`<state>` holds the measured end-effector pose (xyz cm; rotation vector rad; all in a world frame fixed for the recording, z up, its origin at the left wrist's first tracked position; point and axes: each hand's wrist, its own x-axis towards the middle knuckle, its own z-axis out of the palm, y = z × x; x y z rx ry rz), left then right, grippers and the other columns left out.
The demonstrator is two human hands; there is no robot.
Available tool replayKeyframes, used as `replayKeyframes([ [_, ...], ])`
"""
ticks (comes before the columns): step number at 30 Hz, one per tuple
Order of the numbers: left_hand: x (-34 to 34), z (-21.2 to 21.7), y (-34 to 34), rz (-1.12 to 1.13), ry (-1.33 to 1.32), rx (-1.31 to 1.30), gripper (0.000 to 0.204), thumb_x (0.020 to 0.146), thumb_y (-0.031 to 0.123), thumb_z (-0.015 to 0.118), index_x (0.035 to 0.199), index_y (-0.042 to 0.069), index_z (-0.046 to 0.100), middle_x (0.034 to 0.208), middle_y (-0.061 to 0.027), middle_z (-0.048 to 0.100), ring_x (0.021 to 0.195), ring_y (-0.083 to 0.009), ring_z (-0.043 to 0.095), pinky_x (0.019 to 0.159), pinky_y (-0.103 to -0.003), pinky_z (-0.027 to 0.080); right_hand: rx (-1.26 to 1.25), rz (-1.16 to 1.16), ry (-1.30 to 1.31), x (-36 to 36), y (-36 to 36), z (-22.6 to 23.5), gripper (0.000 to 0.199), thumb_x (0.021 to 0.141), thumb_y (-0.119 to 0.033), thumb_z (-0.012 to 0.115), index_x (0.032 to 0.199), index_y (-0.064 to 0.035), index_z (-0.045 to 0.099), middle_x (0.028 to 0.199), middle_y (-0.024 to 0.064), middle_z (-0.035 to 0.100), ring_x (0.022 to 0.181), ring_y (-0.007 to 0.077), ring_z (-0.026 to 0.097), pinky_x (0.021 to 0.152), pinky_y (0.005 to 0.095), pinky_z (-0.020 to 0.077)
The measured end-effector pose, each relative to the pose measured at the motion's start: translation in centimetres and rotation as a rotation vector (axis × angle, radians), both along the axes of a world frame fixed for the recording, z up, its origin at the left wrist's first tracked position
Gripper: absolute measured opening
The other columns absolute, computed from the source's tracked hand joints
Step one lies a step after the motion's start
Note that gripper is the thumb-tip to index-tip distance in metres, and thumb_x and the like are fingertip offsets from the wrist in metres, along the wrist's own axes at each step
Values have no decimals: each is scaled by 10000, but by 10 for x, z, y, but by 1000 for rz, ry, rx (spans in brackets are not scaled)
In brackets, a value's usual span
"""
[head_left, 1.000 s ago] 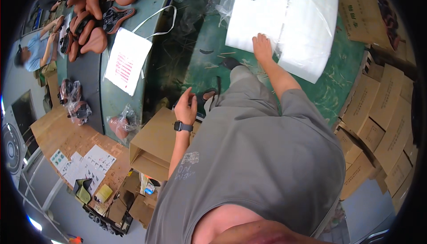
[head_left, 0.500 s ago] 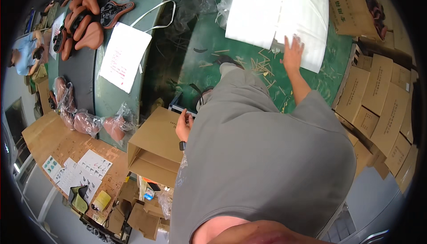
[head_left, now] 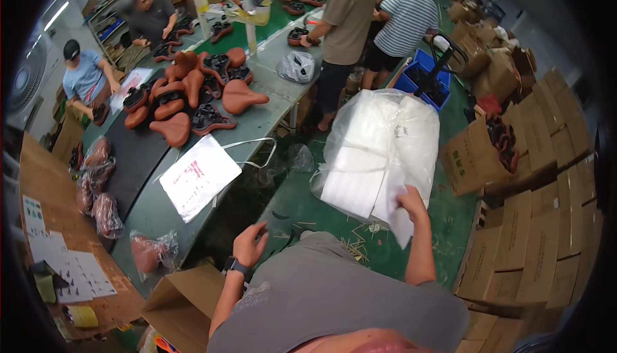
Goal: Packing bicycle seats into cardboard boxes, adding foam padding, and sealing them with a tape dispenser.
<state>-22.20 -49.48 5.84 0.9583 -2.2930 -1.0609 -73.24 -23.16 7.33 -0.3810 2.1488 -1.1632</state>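
Note:
My right hand pinches a thin white foam sheet at the near edge of a big clear bag stuffed with white sheets, which stands on the green floor. My left hand, with a dark watch on its wrist, hangs loose and half curled, holding nothing, above the floor beside the green table's corner. A white paper bag with cord handles lies on the table just beyond it. Brown bicycle saddles are heaped farther along the table.
An open cardboard box sits below my left arm. Bagged saddles lie on the table edge. Stacked cartons line the right side. Several other people work at the far table and on the left. A blue crate stands beyond the bag.
The view has tilted up from the floor toward the room. My right hand has closed on a sheet at the bag's edge, and my left hand has risen away from the cardboard box.

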Motion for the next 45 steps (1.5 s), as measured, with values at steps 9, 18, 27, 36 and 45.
replayKeyframes([
  [9, 152, 96, 13, 566, 748, 273, 929, 928, 116, 809, 1724, -6, 345, 1608, -130, 543, 1396, -230, 582, 1151, -376, 496, -587, 1241, -599, 494, -301, 110, 458, 1052, -197, 749, 1459, -17, 645, 1169, 43, 718, 1126, 152, 693, 1028, 362, 563],
  [18, 451, -212, 474, 2135, 1081, 511, 650, 860, -95, 612, 1510, -82, 589, 1440, -191, 685, 1297, -364, 682, 1110, -524, 572, -1303, 2571, 1094, 843, -262, -65, 808, 891, -609, 807, 1571, -232, 589, 1712, 182, 449, 1657, 369, 309, 1349, 719, 109],
  [27, 260, -258, 652, 2547, -502, 943, 825, 885, 147, 841, 1573, -120, 472, 1448, -377, 633, 1333, -517, 639, 1188, -531, 499, -1002, 2114, 357, 958, -316, -139, 607, 908, -304, 834, 1468, -128, 678, 1382, 266, 681, 1237, 492, 636, 1110, 514, 532],
  [36, 449, -118, 259, 2348, 236, 91, 588, 1064, 43, 704, 1600, -66, 490, 1549, -238, 628, 1407, -309, 636, 1192, -436, 506, 246, 1788, 714, 963, -568, -235, 1293, 805, -357, 947, 1732, -32, 106, 1442, 271, 633, 1295, 443, 641, 1098, 572, 535],
  [45, 463, -71, -86, 2073, 1351, 470, 622, 977, 27, 768, 1564, 22, 563, 1407, -153, 703, 1239, -274, 704, 1012, -417, 591, 315, 1879, -927, 987, -678, -148, 1239, 903, -451, 914, 1768, -20, 138, 1686, 220, 454, 1540, 341, 473, 1226, 518, 453],
])
